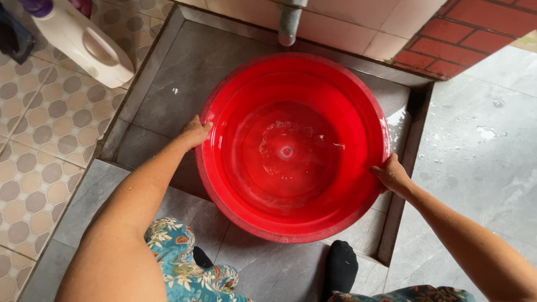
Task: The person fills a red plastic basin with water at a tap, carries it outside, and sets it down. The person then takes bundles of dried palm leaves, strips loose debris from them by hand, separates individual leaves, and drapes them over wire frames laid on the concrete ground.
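Note:
A large round red plastic basin fills the middle of the view, with a little water pooled around its raised centre. My left hand grips the basin's left rim. My right hand grips the right rim. The basin is over a sunken grey tiled wash area, below a grey spout at the back wall.
A white plastic jug with a handle lies on patterned floor tiles at the upper left. A red brick wall is at the upper right. Wet grey floor stretches to the right. My black-socked feet stand on the grey step.

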